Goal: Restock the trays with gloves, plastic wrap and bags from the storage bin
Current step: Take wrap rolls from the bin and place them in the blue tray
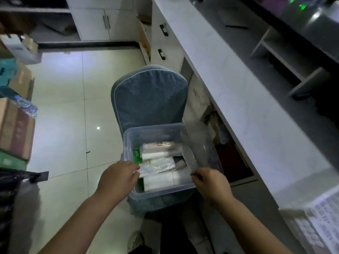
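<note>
The left hand (119, 178) reaches into the storage bin (128, 138), fingers curled on the edge of a flat clear packet (159, 167), seemingly pinching it; the right hand (211, 184) pinches the clear lid (194, 142), tilted up off the bin's right side; white rolls (161, 153) lie further in; the bin sits on a blue chair (150, 96) beside a pale counter (238, 85); the step seems to be picking out stock; next the packet must lift clear toward trays not in view.

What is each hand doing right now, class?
Left hand: grips a packet in the bin.
Right hand: pinches the clear lid.
</note>
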